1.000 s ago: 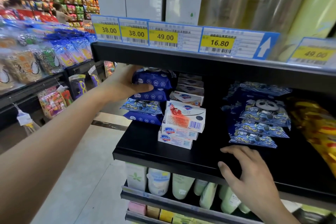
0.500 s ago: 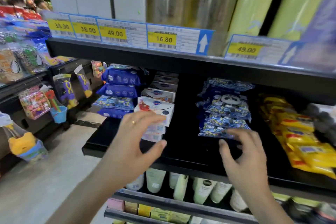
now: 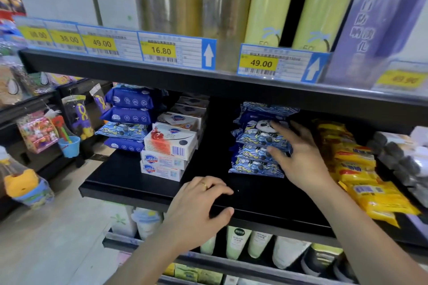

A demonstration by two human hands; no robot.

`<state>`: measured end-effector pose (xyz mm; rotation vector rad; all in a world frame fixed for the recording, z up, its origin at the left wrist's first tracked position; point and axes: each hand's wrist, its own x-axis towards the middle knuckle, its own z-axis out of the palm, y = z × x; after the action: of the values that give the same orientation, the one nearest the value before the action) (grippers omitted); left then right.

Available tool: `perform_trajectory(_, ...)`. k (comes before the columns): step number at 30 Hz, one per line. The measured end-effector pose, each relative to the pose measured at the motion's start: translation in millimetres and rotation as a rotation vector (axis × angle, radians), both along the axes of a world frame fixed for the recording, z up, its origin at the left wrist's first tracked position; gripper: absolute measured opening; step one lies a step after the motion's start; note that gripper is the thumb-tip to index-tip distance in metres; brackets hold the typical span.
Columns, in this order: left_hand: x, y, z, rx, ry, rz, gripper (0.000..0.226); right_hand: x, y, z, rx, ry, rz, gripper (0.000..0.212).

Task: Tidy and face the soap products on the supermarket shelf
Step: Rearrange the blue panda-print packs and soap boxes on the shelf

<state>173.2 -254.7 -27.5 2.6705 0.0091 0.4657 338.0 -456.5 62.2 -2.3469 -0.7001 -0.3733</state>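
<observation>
On the black shelf stands a stack of blue wave-patterned panda soap packs. My right hand lies against the stack's right side with spread fingers, the index finger on the panda pack and the thumb on a lower pack. My left hand, with a ring on it, hovers over the shelf's front edge, fingers loosely bent and holding nothing. Left of it is a stack of white soap boxes, its top box askew. Further left is a pile of dark blue packs.
Yellow soap packs lie in a sloping row right of my right hand, with grey wrapped items beyond. Price tags line the shelf above. Bottles fill the shelf below. An aisle with hanging toys lies to the left.
My left hand left the dark blue packs and came down to the shelf's front edge. My right hand rose from the shelf edge onto the panda pack stack. The view shifted right.
</observation>
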Motion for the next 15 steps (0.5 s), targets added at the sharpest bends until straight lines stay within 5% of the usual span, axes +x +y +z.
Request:
perform_trajectory(6, 1, 1, 6, -0.136, 0.059, 0.020, 0.052, -9, 2, -5, 0.158, -0.129, 0.026, 0.054)
perform_trajectory(12, 5, -3, 29, -0.793, -0.003, 0.046, 0.037, -44, -12, -17, 0.285, -0.221, 0.126, 0.055)
perform_trajectory(15, 8, -8, 47, -1.040, 0.029, 0.040, 0.062, -66, -16, -30, 0.322, -0.190, 0.193, 0.055)
